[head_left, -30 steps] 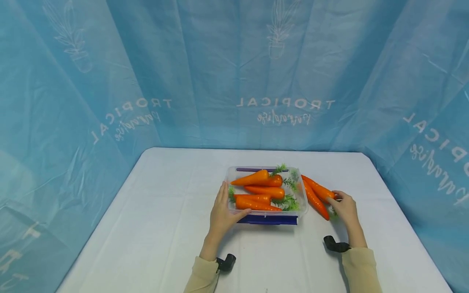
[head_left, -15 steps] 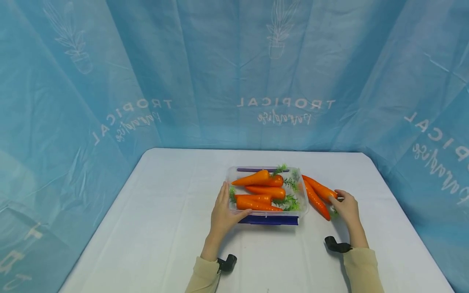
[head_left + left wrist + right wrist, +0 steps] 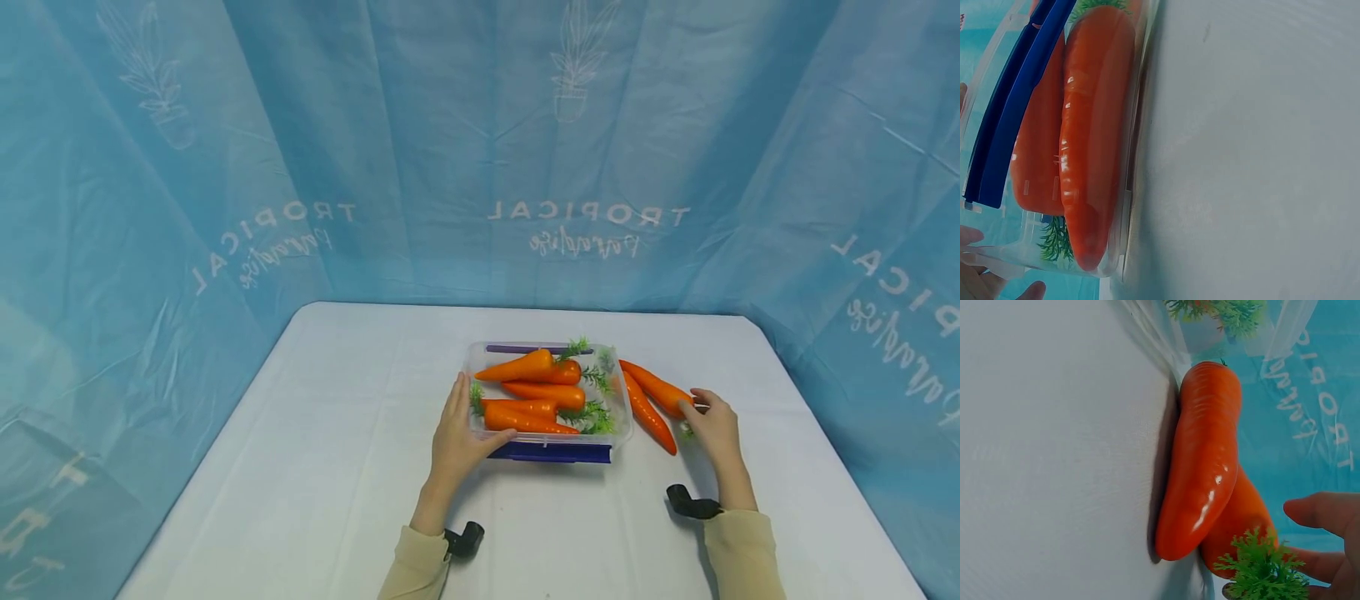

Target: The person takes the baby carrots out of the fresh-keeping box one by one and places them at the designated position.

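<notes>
A clear plastic box with blue side latches holds several orange carrots with green leafy tops. My left hand grips its near left corner, fingers along the left wall and thumb over the front rim. Beside the box's right wall, two more carrots lie on the white table: the nearer one and one behind it. My right hand is at the thick leafy end of the carrot behind. In the right wrist view, the upper finger stands apart from that carrot, while another shows behind its leaves.
The blue latch on the box's front hangs unfastened. A white-covered table extends on both sides and in front. Blue printed curtains surround its back and sides.
My right thumb has slid back to the right along the carrot towards its leafy end. My left hand stays at the box, and the carrots keep their places.
</notes>
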The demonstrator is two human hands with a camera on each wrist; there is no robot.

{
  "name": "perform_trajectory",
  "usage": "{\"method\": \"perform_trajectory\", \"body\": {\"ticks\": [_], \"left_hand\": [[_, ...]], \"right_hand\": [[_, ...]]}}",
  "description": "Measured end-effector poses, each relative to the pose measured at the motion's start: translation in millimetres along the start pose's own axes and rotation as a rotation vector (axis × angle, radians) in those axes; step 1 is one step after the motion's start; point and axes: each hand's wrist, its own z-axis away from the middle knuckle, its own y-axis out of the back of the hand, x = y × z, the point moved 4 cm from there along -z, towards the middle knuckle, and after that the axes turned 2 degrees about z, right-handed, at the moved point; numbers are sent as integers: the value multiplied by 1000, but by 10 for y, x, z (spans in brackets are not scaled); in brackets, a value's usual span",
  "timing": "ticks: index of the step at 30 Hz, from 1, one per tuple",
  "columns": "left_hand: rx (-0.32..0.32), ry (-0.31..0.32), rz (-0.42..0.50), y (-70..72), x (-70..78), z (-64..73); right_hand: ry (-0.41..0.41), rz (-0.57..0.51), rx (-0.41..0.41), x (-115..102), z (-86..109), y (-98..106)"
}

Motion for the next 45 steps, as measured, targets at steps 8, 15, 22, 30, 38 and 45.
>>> {"method": "perform_trajectory", "body": {"ticks": [8, 15, 22, 30, 38, 45], "left_hand": [[-3, -5, 7, 13, 12, 2], [-2, 4, 7, 17, 15, 6], [-8, -6, -3, 7, 17, 14], [-4, -1, -4, -5, -2, 3], [-14, 8, -6, -3, -9, -15], [-13, 17, 4, 0, 8, -1]], "right_hand": [[2, -14, 44, -130, 26, 64], [33, -13, 88, -341, 143, 139], [81, -65, 73, -577, 240, 136], [203, -115, 64, -852, 272, -14], [345, -107, 92, -1051, 278, -196], [402, -163, 126, -1188, 279, -307]]}}
